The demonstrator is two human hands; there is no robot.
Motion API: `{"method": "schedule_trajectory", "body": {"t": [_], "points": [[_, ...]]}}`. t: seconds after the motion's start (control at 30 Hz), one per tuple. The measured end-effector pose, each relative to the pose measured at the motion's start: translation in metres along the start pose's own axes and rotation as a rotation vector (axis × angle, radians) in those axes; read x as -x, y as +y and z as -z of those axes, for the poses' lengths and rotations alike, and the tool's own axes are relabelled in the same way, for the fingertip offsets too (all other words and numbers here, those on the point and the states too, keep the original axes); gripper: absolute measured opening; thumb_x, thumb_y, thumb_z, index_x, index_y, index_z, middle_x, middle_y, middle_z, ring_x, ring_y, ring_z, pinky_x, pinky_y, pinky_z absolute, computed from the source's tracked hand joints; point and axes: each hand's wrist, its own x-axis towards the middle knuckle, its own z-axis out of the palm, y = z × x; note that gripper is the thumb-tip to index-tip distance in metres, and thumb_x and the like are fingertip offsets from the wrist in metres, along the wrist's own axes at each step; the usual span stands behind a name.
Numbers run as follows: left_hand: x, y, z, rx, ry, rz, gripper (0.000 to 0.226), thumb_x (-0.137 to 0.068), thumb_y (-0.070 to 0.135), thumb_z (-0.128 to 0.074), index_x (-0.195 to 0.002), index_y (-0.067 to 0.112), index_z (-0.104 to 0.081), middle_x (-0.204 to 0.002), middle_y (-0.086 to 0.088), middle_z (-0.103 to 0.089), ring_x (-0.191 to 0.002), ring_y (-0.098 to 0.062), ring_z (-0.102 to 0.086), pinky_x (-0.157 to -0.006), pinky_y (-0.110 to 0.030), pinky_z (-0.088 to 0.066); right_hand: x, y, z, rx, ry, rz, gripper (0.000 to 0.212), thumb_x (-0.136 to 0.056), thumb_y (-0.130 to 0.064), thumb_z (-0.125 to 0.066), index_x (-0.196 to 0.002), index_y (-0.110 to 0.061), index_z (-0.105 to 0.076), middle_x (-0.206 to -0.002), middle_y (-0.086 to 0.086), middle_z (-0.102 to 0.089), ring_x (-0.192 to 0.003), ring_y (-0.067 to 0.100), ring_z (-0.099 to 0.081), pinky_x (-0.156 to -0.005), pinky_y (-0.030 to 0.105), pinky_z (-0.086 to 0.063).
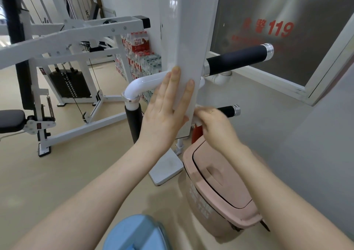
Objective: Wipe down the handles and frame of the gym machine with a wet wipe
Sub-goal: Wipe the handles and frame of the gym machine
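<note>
A tall white frame column (188,29) of the gym machine stands straight ahead. My left hand (168,108) lies flat against its front, fingers spread and pointing up. My right hand (214,123) is closed on a white wet wipe (197,118), pressed against the column's lower right edge. A black padded handle (237,59) with a chrome end cap sticks out to the right above my hands. A shorter black handle (229,109) shows just past my right hand. A white curved tube (141,84) leads left to a vertical black grip (135,123).
A pink lidded bin (220,188) stands on the floor under my right arm, beside the column's white base plate (165,166). Another white weight machine (63,61) with a black weight stack fills the left. Packs of water bottles (141,58) sit behind the column. A grey wall runs along the right.
</note>
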Motion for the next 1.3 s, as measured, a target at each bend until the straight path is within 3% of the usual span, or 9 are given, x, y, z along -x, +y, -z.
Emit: {"method": "schedule_trajectory", "body": {"t": [0.23,0.4,0.57,0.7,0.87,1.07,1.13,1.2,1.3], "points": [[-0.002,0.000,0.001,-0.010,-0.007,0.013,0.086,-0.064,0.007,-0.081,-0.134,0.009,-0.032,-0.141,-0.014,-0.017,-0.129,-0.036,-0.025,-0.086,-0.049,-0.049,-0.012,0.024,0.017,0.194,-0.044,-0.303,0.037,-0.086,0.001,-0.040,-0.113,-0.012,-0.060,-0.116,0.012,-0.061,-0.115,0.030,-0.041,-0.086,0.036,-0.037],[-0.001,0.002,0.001,-0.009,0.004,-0.007,0.084,-0.064,0.012,-0.081,-0.133,0.009,-0.033,-0.140,-0.014,-0.019,-0.128,-0.037,-0.025,-0.093,-0.049,-0.043,-0.003,-0.014,0.005,0.145,-0.086,0.022,0.024,-0.074,0.007,-0.042,-0.086,-0.003,-0.060,-0.093,0.014,-0.064,-0.094,0.035,-0.052,-0.074,0.037,-0.040],[0.002,0.001,0.004,-0.033,0.009,-0.046,0.083,-0.065,0.017,-0.080,-0.134,0.009,-0.034,-0.141,-0.014,-0.019,-0.130,-0.036,-0.027,-0.101,-0.045,-0.035,-0.014,0.013,0.020,0.322,-0.043,-0.410,0.028,-0.084,-0.005,-0.040,-0.098,-0.009,-0.064,-0.095,0.015,-0.068,-0.096,0.035,-0.053,-0.091,0.034,-0.034],[0.004,0.003,0.003,-0.045,0.023,-0.041,0.079,-0.068,0.017,-0.076,-0.135,0.009,-0.033,-0.142,-0.014,-0.015,-0.132,-0.036,-0.025,-0.103,-0.046,-0.033,0.004,-0.017,0.000,0.217,0.079,-0.088,0.020,-0.074,-0.004,-0.045,-0.074,-0.008,-0.065,-0.076,0.013,-0.067,-0.078,0.034,-0.059,-0.068,0.031,-0.034],[0.004,0.007,0.006,-0.027,0.015,-0.032,0.082,-0.067,0.009,-0.079,-0.135,0.008,-0.032,-0.141,-0.015,-0.017,-0.131,-0.038,-0.025,-0.104,-0.046,-0.031,0.005,0.017,0.028,0.105,0.071,-0.532,0.031,-0.090,-0.016,-0.042,-0.106,-0.020,-0.068,-0.104,0.010,-0.066,-0.111,0.029,-0.047,-0.092,0.034,-0.033],[0.011,0.012,0.008,-0.017,0.055,-0.069,0.065,-0.078,0.021,-0.061,-0.135,0.010,-0.031,-0.144,-0.012,-0.006,-0.131,-0.037,-0.024,-0.108,-0.041,-0.022,-0.005,-0.023,0.018,0.174,-0.213,-0.360,0.028,-0.088,-0.014,-0.039,-0.062,-0.019,-0.048,-0.077,0.010,-0.052,-0.084,0.032,-0.053,-0.068,0.031,-0.030],[0.011,0.014,0.011,-0.036,0.056,-0.089,0.066,-0.078,0.024,-0.061,-0.135,0.009,-0.033,-0.145,-0.013,-0.005,-0.130,-0.037,-0.026,-0.108,-0.042,-0.024,-0.004,-0.022,0.019,0.176,-0.272,-0.295,0.033,-0.089,-0.014,-0.038,-0.058,-0.024,-0.039,-0.081,0.008,-0.057,-0.088,0.029,-0.054,-0.083,0.033,-0.036],[0.011,0.015,0.014,-0.058,0.057,-0.097,0.067,-0.076,0.026,-0.063,-0.135,0.008,-0.034,-0.143,-0.016,-0.014,-0.130,-0.037,-0.027,-0.107,-0.042,-0.025,0.004,-0.007,0.023,0.250,-0.200,-0.258,0.031,-0.089,-0.014,-0.035,-0.074,-0.024,-0.060,-0.087,0.008,-0.067,-0.094,0.027,-0.058,-0.111,0.036,-0.019],[0.011,0.015,0.014,-0.066,0.047,-0.081,0.069,-0.076,0.022,-0.063,-0.136,0.008,-0.033,-0.141,-0.017,-0.018,-0.131,-0.037,-0.025,-0.110,-0.040,-0.019,0.031,0.022,0.019,0.295,0.145,-0.334,0.031,-0.088,-0.011,-0.039,-0.101,-0.018,-0.067,-0.099,0.003,-0.070,-0.104,0.026,-0.055,-0.111,0.039,-0.011]]}}
